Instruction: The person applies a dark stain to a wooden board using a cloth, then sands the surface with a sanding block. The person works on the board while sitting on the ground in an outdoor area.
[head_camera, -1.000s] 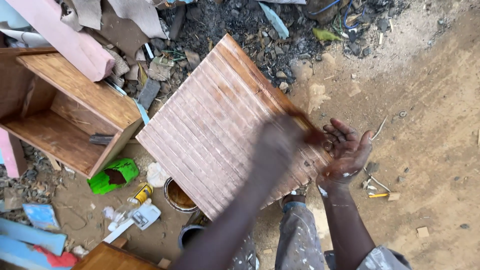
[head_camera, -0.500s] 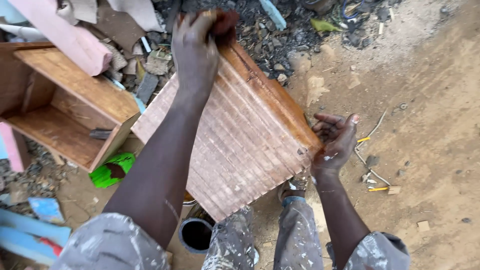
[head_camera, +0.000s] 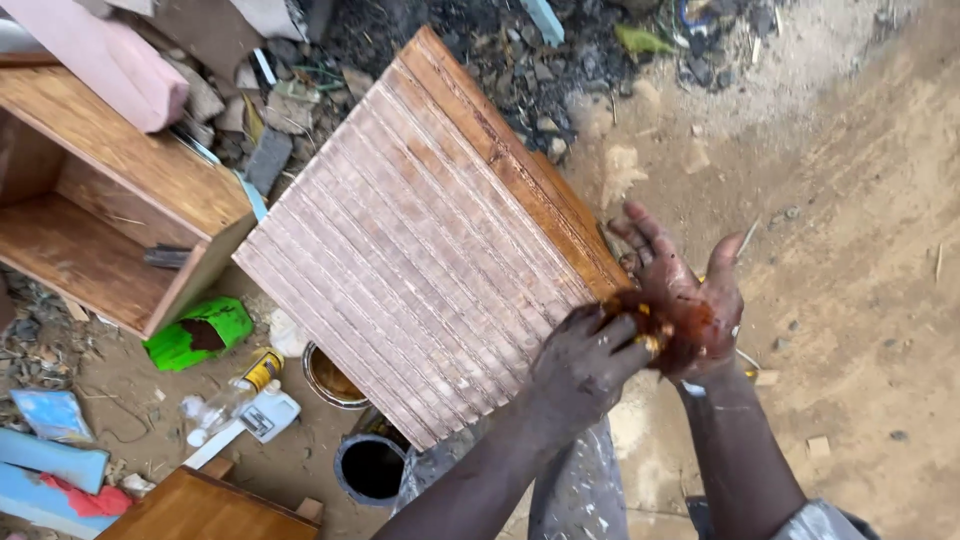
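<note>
A ribbed wooden panel (head_camera: 420, 240) with a darker stained border lies tilted in front of me, resting over my lap. My left hand (head_camera: 585, 362) is closed on a stain-soaked wad of rag (head_camera: 652, 332) at the panel's lower right corner. It presses the wad into the palm of my right hand (head_camera: 690, 285). The right hand is palm up, its fingers spread, wet with reddish-brown stain, just off the panel's right edge.
An open wooden box (head_camera: 120, 200) stands at the left. Below the panel are a green container (head_camera: 195, 335), a plastic bottle (head_camera: 235, 385), an open tin (head_camera: 330, 378) of brown liquid and a dark can (head_camera: 370, 465). Rubble lies behind, sandy ground (head_camera: 860, 300) to the right.
My left hand has come back from the panel's far top corner, down its surface to the lower right corner, and now meets my right hand there with the rag.
</note>
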